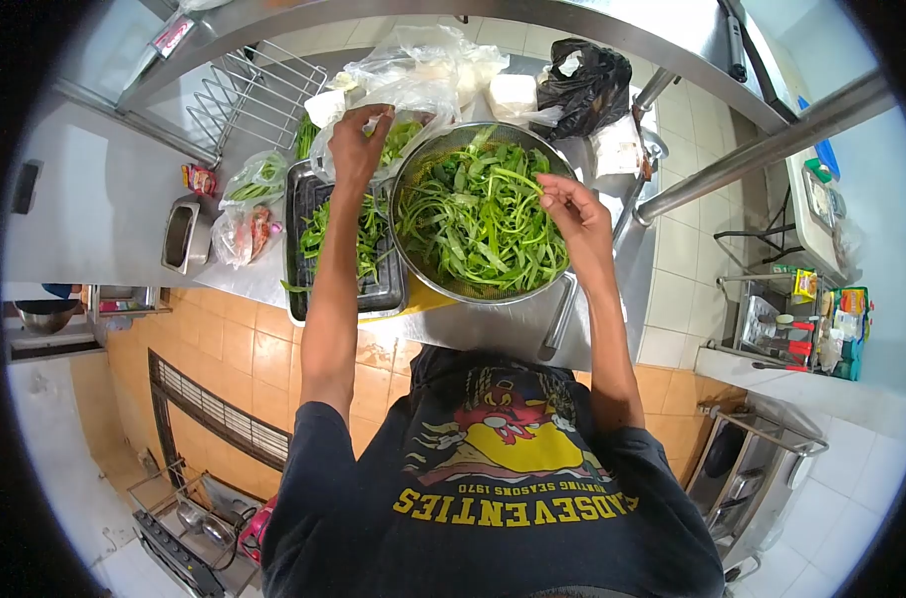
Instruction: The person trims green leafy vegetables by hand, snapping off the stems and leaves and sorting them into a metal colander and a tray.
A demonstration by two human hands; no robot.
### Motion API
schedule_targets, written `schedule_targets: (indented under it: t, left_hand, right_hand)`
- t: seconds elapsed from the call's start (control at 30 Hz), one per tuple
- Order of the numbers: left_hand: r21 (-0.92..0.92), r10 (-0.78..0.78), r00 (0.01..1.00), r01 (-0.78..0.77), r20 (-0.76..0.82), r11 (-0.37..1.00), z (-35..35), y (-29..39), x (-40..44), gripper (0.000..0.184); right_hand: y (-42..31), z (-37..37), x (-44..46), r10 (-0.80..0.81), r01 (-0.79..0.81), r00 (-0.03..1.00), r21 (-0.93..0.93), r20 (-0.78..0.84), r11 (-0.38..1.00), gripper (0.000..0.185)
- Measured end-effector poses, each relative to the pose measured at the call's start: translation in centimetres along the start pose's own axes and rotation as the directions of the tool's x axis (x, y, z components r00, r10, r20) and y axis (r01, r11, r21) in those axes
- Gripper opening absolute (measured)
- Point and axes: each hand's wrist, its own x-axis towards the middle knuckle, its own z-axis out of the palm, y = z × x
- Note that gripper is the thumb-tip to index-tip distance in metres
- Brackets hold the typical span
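Note:
A round metal colander [420, 271] heaped with water spinach [483, 224] stands on the steel table. Over its right side, my right hand [577, 211] pinches a pale green water spinach stem between thumb and fingers. My left hand [361, 145] is beyond the colander's left edge, its fingers bent and closed at the edge of a clear plastic bag [428, 128] with greens inside. Below my left forearm lies a black tray [381, 297] with loose leaves and stems [318, 234] in it. The forearm hides part of that tray.
White plastic bags [423, 65] and a black plastic bag [587, 85] sit at the back. A wire rack [249, 100], bagged greens [257, 179] and a steel container [186, 234] are at left. A steel shelf post [762, 149] crosses at right.

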Motion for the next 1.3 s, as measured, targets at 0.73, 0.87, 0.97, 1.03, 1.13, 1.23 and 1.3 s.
schedule_targets:
  t: [0.73,0.87,0.97,1.03,1.13,1.23,1.3]
  left_hand:
    - [-0.589,0.080,0.822,0.333,0.564,0.737,1.4,13.1,-11.8,0.030]
    - [-0.567,0.101,0.818,0.298,0.566,0.768,0.9,13.6,-12.7,0.033]
    - [-0.628,0.083,0.824,0.358,0.561,0.691,0.2,13.9,-12.9,0.035]
    - [-0.710,0.042,0.831,0.447,0.555,0.545,0.5,13.5,-13.1,0.036]
    - [-0.676,0.075,0.807,0.436,0.586,0.594,0.3,13.4,-13.3,0.033]
    - [-0.668,0.077,0.823,0.398,0.563,0.629,-0.2,14.6,-13.4,0.029]
    - [-0.653,0.054,0.823,0.406,0.566,0.640,0.2,13.9,-13.4,0.027]
  right_hand:
    - [-0.1,-0.4,1.0,0.124,-0.115,0.992,0.372,0.000,0.921,0.030]
    - [0.1,-0.5,1.1,0.118,-0.101,0.993,0.396,-0.020,0.913,0.032]
    - [0.7,-0.8,1.3,0.112,-0.097,0.994,0.432,-0.008,0.897,0.030]
    - [0.7,-0.8,1.3,0.110,-0.094,0.994,0.469,-0.006,0.878,0.029]
    - [0.5,-0.6,1.2,0.119,-0.092,0.993,0.522,-0.019,0.848,0.027]
    - [0.9,-0.6,1.2,0.133,-0.098,0.991,0.554,-0.025,0.827,0.026]
    - [0.9,-0.4,1.1,0.120,-0.071,0.992,0.576,-0.047,0.814,0.023]
